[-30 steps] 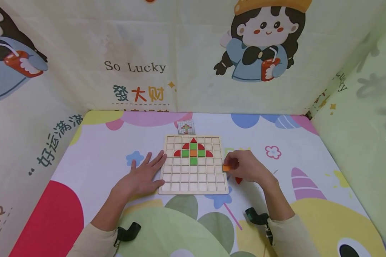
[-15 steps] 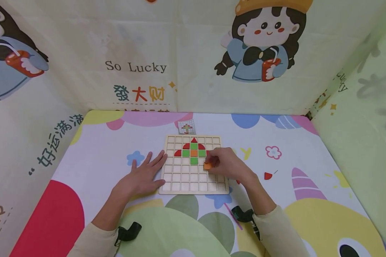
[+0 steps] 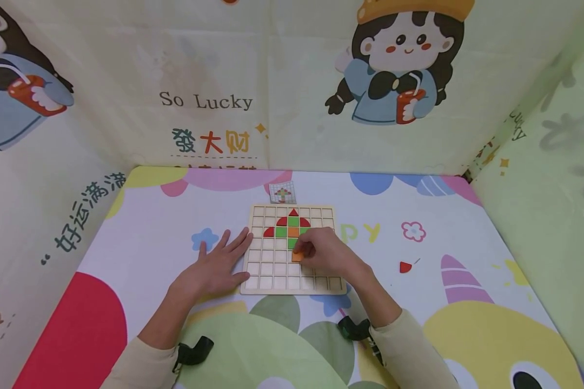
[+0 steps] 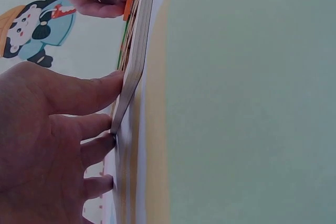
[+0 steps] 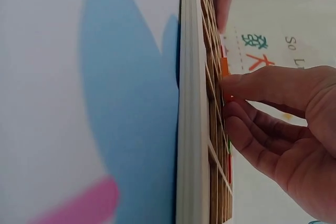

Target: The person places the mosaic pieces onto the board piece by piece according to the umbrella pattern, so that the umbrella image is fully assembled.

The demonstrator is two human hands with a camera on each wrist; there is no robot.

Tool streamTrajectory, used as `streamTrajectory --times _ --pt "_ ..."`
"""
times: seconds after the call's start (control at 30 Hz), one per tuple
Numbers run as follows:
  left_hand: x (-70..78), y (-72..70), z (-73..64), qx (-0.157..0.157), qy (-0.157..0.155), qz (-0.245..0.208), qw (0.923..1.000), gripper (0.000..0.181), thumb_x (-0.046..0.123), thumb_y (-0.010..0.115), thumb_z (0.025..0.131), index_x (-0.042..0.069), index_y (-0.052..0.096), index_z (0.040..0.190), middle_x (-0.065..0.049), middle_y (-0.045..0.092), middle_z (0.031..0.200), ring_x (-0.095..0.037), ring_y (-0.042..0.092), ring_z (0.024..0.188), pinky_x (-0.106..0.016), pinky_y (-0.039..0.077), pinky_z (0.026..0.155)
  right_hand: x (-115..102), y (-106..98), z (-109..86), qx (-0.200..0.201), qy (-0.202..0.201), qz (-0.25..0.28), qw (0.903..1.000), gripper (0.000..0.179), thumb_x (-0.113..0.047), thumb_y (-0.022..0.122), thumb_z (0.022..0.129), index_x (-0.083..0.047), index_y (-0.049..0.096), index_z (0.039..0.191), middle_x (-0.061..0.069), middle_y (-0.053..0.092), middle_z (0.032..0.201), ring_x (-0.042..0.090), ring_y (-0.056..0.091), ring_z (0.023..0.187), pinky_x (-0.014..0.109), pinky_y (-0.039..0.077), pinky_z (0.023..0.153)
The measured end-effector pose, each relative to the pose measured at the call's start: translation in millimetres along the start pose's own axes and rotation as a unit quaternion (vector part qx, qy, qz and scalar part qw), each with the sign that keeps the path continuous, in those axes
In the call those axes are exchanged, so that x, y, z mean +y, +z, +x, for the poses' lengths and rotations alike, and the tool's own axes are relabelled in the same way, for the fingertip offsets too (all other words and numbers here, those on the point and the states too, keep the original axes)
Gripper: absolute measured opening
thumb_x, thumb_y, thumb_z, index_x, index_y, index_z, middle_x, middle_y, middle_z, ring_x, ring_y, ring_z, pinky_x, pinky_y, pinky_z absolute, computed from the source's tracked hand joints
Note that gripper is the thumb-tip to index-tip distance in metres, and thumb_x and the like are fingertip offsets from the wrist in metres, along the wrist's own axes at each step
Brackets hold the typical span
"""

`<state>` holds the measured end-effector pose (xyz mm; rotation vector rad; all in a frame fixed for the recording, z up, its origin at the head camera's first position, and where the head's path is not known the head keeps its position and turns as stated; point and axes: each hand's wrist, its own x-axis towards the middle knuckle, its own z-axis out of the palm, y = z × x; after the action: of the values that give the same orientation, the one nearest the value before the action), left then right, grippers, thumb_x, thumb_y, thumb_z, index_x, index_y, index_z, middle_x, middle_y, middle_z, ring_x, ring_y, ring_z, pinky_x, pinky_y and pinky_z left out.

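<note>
A pale wooden grid board [image 3: 267,270] lies flat on the table, with red, green and orange pieces set in its upper middle cells. My right hand [image 3: 328,251] pinches an orange square tile [image 3: 297,257] between thumb and fingers, at the board's middle just below the lowest green square [image 3: 292,243]. In the right wrist view the orange tile [image 5: 225,72] stands at the grid's surface. My left hand [image 3: 216,265] lies with fingers spread, its fingertips and thumb touching the board's left edge.
Behind the board lies a small pattern card [image 3: 283,193] printed with a similar coloured figure. The tablecloth [image 3: 146,227] is printed with cartoon shapes. A patterned cloth wall [image 3: 297,135] rises along the back. A black wrist camera [image 3: 194,351] sits by the left sleeve.
My right hand has carried the orange tile leftward, from the board's right edge to its middle column. My left hand has stayed at the left edge.
</note>
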<state>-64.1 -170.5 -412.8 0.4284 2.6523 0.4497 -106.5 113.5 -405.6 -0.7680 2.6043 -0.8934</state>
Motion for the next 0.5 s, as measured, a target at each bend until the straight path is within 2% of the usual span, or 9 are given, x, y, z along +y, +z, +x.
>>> streamTrajectory --times 0.5 --pt "1.1 -0.3 0.3 -0.002 -0.001 0.002 1.0000 0.086 0.041 0.063 0.100 0.020 0.015 0.169 0.000 0.007 0.178 -0.043 0.004 0.162 -0.084 0.002 0.115 -7.9 5.6 5.6 -0.001 0.008 -0.013 0.9999 0.016 -0.003 0.083 0.085 -0.009 0.082 0.099 -0.001 0.076 0.088 0.012 0.061 0.076 0.025 0.056 0.072"
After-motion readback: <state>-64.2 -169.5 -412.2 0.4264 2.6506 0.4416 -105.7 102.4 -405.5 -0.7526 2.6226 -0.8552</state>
